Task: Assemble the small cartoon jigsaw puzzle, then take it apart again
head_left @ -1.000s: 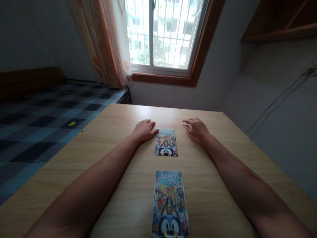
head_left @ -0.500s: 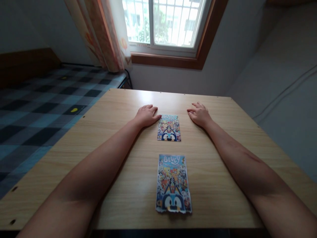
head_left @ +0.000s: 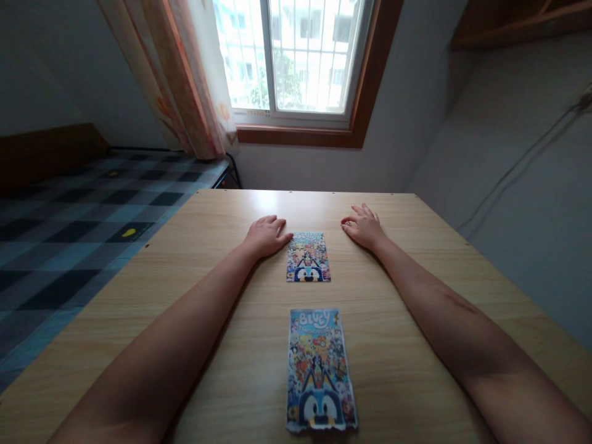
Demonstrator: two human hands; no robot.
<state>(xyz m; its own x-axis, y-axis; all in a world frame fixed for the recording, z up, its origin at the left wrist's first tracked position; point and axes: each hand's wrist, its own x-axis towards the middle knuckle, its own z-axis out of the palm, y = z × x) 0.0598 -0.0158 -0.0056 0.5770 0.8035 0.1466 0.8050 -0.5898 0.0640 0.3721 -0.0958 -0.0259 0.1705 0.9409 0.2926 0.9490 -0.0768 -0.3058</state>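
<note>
A small jigsaw puzzle (head_left: 309, 262) lies flat in the middle of the table, a blue cartoon dog's face along its lower edge. Wood-coloured gaps show in its upper left part. My left hand (head_left: 267, 237) rests palm down at its left, fingers stretched out, thumb at the puzzle's upper left corner. To the right of the puzzle, my right hand (head_left: 364, 228) has thumb and forefinger curled together around a tiny coloured bit that looks like a puzzle piece, mostly hidden by the fingers. Nearer me lies a picture sheet (head_left: 319, 370) marked "BLUEY", with a ragged bottom edge.
The light wooden table (head_left: 222, 351) reaches toward a wall with a barred window (head_left: 309, 55) and an orange curtain (head_left: 171, 80). A bed with a checked cover (head_left: 78, 253) stands at the left. A cable (head_left: 513, 172) runs along the right wall.
The camera view has tilted up a little, so everything sits lower in the picture. My right hand's fingers have lifted and curled slightly. My left hand stays beside the puzzle.
</note>
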